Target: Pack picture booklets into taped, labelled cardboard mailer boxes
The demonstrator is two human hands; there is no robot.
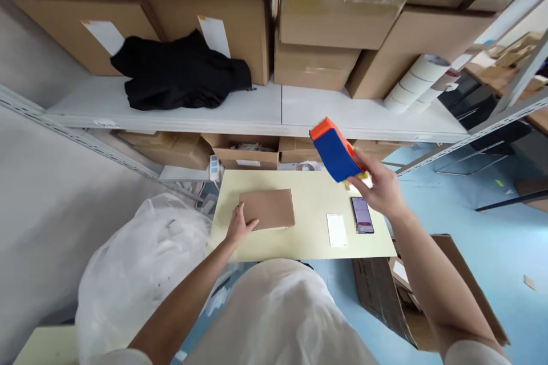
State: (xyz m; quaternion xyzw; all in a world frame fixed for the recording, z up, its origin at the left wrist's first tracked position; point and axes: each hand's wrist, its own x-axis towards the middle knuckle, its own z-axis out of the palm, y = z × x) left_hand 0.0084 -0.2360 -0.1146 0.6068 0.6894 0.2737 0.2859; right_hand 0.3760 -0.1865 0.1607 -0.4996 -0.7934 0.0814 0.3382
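Note:
A small brown cardboard box [269,208] lies flat on the pale yellow table [308,245]. My left hand [240,227] grips its left end, thumb over the near left corner and fingers along the side. Raised above the right part of the table, my right hand [379,185] is closed around a blue and orange tape dispenser [336,154] with a yellow part at its lower end. The dispenser is tilted and apart from the box. Below it on the table are a white card [337,230] and a phone [362,215] with its screen lit.
A shelf [308,108] behind the table carries large cartons [329,17], a black garment [184,71] and rolls of tape [417,82]. Translucent plastic sheeting [145,262] bulges up at the left. An open carton [377,291] stands on the floor at the right.

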